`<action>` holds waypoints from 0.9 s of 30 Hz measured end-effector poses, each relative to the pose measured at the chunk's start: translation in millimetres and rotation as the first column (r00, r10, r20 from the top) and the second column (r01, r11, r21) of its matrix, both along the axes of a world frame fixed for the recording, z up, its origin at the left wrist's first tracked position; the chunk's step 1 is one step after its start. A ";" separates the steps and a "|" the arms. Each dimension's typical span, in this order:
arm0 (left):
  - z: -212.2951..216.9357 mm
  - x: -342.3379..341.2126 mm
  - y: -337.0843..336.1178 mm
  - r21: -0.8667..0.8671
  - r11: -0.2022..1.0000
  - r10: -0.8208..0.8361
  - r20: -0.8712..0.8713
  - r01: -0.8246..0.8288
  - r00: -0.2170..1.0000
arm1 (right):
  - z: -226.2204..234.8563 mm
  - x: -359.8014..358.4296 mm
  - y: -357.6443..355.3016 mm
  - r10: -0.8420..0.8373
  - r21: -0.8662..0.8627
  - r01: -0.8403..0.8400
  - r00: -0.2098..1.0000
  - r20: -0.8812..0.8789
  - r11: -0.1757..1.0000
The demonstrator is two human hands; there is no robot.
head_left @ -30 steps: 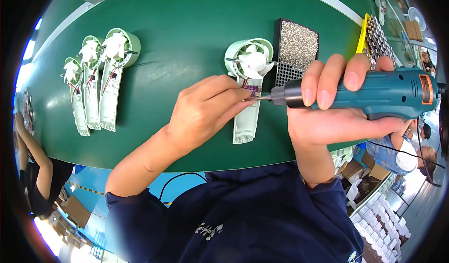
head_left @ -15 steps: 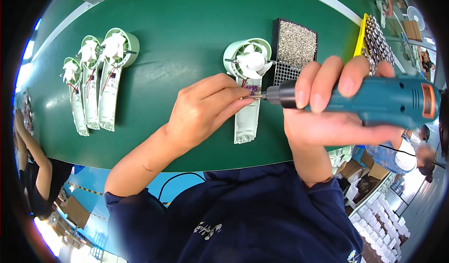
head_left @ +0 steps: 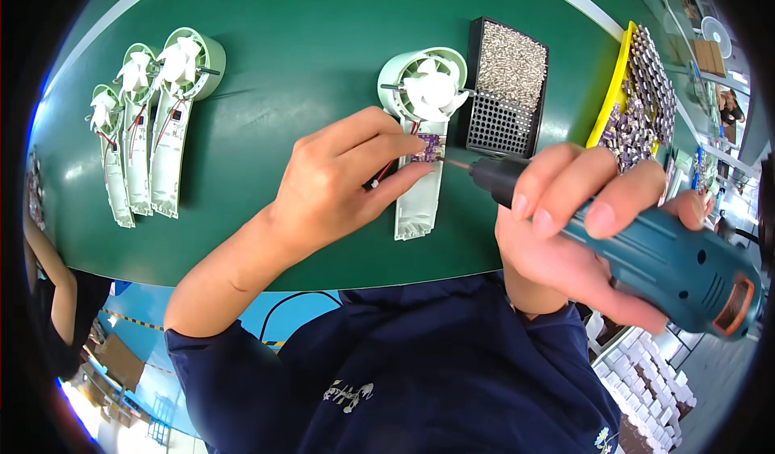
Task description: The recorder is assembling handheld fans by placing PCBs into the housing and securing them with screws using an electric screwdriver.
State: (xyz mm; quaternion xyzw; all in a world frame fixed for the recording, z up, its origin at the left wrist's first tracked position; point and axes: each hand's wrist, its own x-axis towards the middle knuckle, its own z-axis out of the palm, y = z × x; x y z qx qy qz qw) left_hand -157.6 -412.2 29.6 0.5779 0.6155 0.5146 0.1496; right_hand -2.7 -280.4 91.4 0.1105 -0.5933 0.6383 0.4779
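Right hand [head_left: 565, 228]: gripped a teal power screwdriver [head_left: 670, 264], bit pointing left.
Left hand [head_left: 343, 171]: held a purple circuit board [head_left: 429, 148] by its left edge.
Fan casing [head_left: 417, 200]: lay between the hands on the green surface [head_left: 299, 58], under the board.

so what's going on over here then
A person's left hand holds a small purple circuit board against the handle of a pale green fan unit. The right hand grips a teal electric screwdriver, its bit pointing at the board's right edge; whether it touches is hard to tell. Three similar fan units lie to the left, and a black tray of tiny metal pieces sits beyond the screwdriver.
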 end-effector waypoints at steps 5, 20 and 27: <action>-0.5 -0.3 1.4 0.022 1.000 -0.004 -0.019 0.004 1.000 | -8.7 -6.3 -2.8 -0.054 -0.047 0.052 0.997 -0.047 0.998; 0.7 -0.9 0.1 0.016 1.000 -0.003 -0.023 0.003 1.000 | -7.5 -7.5 -1.8 -0.045 -0.051 0.041 0.997 -0.071 0.998; 2.2 -0.7 0.6 0.005 1.000 -0.024 -0.078 0.024 0.997 | -1.8 -9.8 0.1 -0.046 -0.139 0.034 0.995 -0.083 0.990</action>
